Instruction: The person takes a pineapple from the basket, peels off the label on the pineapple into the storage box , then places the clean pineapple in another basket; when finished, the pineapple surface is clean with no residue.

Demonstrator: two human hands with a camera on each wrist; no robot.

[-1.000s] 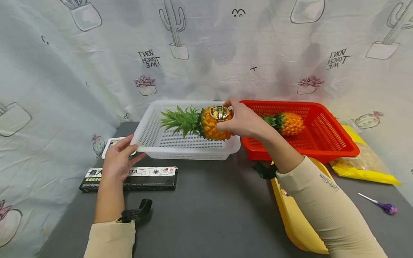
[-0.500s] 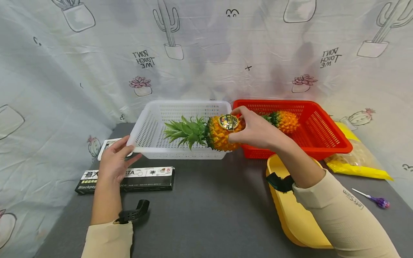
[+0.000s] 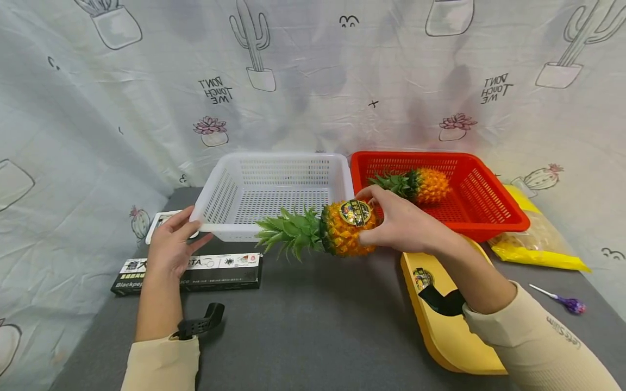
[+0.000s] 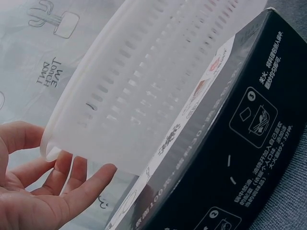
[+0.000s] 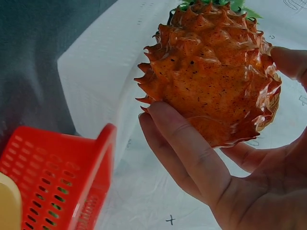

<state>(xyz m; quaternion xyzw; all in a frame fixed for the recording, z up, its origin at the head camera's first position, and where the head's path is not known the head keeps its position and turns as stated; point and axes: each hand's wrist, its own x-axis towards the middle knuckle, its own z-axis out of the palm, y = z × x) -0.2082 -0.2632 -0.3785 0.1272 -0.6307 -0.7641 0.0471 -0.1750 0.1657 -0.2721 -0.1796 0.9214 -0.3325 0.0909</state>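
My right hand (image 3: 403, 222) grips a pineapple (image 3: 348, 231) by its base end, its green leaves (image 3: 293, 231) pointing left and a dark round label on top. The right wrist view shows fingers and thumb spread round the spiky orange body (image 5: 206, 76). The fruit is held up in front of the white basket (image 3: 276, 233), overlapping its front right corner in the head view. My left hand (image 3: 171, 241) pinches the front left corner of that basket's rim (image 4: 50, 139). A second pineapple (image 3: 430, 185) lies in the red basket (image 3: 494, 225) on the right.
A black pasta box (image 3: 220, 277) lies before the white basket, a white card-like item (image 3: 155, 225) behind my left hand. A yellow container (image 3: 455, 336) with a round label (image 3: 423, 278) sits under my right forearm. Further right are a yellow-edged bag (image 3: 538, 244) and a purple lollipop (image 3: 572, 305).
My right hand has brought the pineapple forward and slightly right, out from over the white basket toward me. My left hand keeps its hold on the rim.
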